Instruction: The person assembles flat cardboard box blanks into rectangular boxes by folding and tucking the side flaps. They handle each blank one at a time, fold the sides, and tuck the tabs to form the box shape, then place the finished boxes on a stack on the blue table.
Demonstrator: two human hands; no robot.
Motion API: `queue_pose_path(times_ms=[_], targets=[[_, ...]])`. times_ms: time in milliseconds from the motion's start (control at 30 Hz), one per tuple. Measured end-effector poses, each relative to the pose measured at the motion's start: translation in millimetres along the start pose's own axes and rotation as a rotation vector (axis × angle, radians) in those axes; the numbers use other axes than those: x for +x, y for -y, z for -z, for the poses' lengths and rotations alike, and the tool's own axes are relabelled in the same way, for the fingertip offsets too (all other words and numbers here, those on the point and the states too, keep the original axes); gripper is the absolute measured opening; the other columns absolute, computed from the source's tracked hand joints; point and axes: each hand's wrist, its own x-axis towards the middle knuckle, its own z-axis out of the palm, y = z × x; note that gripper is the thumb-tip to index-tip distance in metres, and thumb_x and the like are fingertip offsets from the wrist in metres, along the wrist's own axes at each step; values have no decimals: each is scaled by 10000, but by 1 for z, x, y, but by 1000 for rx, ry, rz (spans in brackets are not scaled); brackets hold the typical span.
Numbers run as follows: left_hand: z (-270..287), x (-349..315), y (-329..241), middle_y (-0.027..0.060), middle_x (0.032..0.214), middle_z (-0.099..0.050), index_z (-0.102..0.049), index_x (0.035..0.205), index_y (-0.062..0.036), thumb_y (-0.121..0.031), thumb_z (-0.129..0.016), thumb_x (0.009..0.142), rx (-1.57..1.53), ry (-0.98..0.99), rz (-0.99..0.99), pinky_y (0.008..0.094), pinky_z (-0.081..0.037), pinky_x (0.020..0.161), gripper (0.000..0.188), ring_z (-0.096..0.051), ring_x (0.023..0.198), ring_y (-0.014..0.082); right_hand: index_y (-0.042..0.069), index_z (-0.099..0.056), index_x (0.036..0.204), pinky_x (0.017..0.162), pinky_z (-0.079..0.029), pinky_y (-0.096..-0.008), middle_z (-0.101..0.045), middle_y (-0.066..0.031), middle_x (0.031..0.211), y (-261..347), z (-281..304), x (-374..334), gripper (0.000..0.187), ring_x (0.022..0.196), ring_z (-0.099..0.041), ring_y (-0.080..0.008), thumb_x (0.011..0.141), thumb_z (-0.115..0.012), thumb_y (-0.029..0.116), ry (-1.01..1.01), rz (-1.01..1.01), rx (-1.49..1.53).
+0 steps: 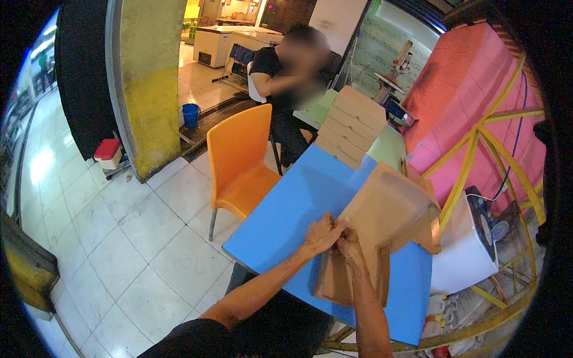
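A brown cardboard box (388, 209), partly folded with flaps hanging down, is held over the blue table (286, 209). My left hand (321, 234) pinches its near corner edge. My right hand (350, 247) grips the same corner just beside it, with a lower flap below my fingers. Both forearms come up from the lower edge. The far side of the box hides part of the table.
A stack of flat folded cardboard boxes (352, 126) stands at the table's far end. An orange chair (240, 162) stands left of the table. A seated person (280, 89) is beyond it. A white fan unit (471, 244) sits to the right by the pink wall.
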Motion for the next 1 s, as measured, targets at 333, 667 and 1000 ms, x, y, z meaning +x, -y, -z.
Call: queue_pose_path(times_ms=[333,667,1000], targets=[[1,-10,-26,229,1212,-587,-506,1281,-71,-556,-689,764,268,-59,-323,493,-515,850,732,-630,995,412,-34,-676,902,498,-446,-317,-631,-81,660,49,136,-130,301,569,-561,-137,835,-717,256,-643,-150,-964],[-14,32,-17,220,1010,-670,-564,1206,-54,-123,-586,779,293,126,-530,505,-499,835,433,-630,974,410,-5,-530,1221,702,-591,-401,-655,-136,1089,-10,227,-84,403,870,-653,-279,863,-676,110,-349,73,-301],[57,38,17,228,1331,-517,-368,1457,-149,-89,-574,850,816,46,-863,455,-472,966,644,-557,1169,390,32,-493,1356,892,-526,-367,-619,-176,1240,-3,189,-93,452,1093,-623,-274,909,-533,86,-249,83,-630]])
